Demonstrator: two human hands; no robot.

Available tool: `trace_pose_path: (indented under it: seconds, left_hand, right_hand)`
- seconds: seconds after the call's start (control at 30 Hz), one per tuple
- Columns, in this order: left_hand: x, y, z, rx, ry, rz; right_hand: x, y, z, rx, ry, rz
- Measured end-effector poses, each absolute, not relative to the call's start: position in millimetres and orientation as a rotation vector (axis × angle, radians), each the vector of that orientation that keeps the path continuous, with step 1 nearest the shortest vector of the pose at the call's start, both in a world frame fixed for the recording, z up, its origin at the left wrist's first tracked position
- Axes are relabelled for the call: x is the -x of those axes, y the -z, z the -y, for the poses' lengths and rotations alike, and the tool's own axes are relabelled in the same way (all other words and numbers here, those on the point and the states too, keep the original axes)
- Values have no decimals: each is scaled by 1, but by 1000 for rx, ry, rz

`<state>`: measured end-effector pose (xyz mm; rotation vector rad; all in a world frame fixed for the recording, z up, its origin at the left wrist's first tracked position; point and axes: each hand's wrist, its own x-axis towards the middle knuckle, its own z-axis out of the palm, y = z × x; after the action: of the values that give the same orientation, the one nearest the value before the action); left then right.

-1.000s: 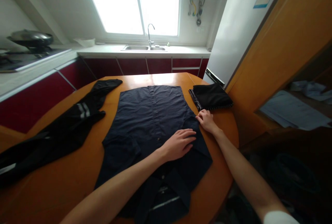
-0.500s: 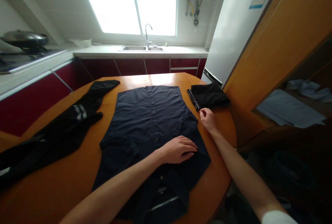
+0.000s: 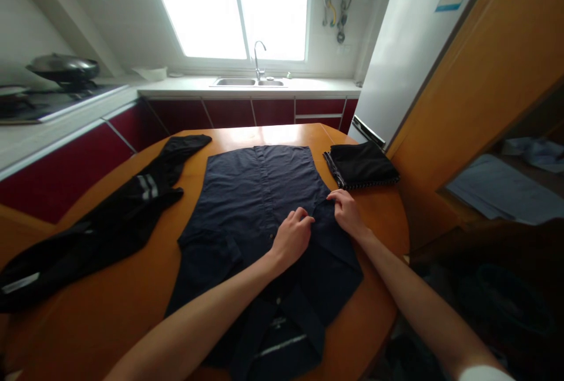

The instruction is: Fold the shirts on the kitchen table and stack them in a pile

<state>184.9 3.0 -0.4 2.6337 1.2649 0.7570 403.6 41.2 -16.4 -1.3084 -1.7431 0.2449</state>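
Observation:
A dark navy button shirt point(image 3: 255, 193) lies flat on the round orange wooden table point(image 3: 132, 287), collar towards me. My left hand point(image 3: 293, 237) rests on the shirt near its middle right, fingers curled and pinching the fabric of the folded sleeve. Just to its right, my right hand point(image 3: 346, 213) grips the same sleeve fold at the shirt's right edge, fingers closed on the cloth.
A black garment with grey stripes point(image 3: 110, 216) sprawls on the table's left side. A folded black garment point(image 3: 361, 163) sits at the far right of the table. A white fridge point(image 3: 396, 57), a sink counter point(image 3: 242, 82) and wooden cabinets point(image 3: 484, 75) surround the table.
My left hand has lifted from lying flat and moved up to pinch the sleeve. My right hand has shifted inwards from the table edge onto the shirt's right edge.

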Motion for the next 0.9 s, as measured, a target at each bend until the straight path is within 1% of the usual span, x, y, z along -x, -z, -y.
trace_pose_path:
  seconds: [0.13,0.23,0.3,0.4,0.53,0.63,0.73,0.83,0.9]
  left_hand:
    - [-184,1,-4,-2505,-753,-1275]
    - [-180,-10,-17,-2232,-915,-1291]
    - [-172,-27,-31,-1990,-992,-1297]
    - [-151,-61,-52,-1729,-926,-1218]
    - [-119,-94,-65,-1777,-836,-1125]
    - [-109,-98,-67,-1826,-816,-1140]
    - [-109,-93,-69,-1825,-801,-1190]
    - [-113,-89,-71,-1813,-798,-1215]
    - [-115,-88,-73,-1817,-796,-1212]
  right_hand:
    - [-402,12,-38,1365,-276,1731]
    - [-407,12,-39,1399,-285,1670]
    - [-412,13,-41,1408,-283,1636]
    - [-417,17,-44,1442,-265,1589]
    - [-417,12,-42,1453,-255,1609]
    - [-407,0,-31,1381,-267,1777]
    - [-388,-11,-14,1309,-305,2089]
    - [-368,-15,1,1276,-320,2387]
    - [-359,-14,7,1292,-284,2479]
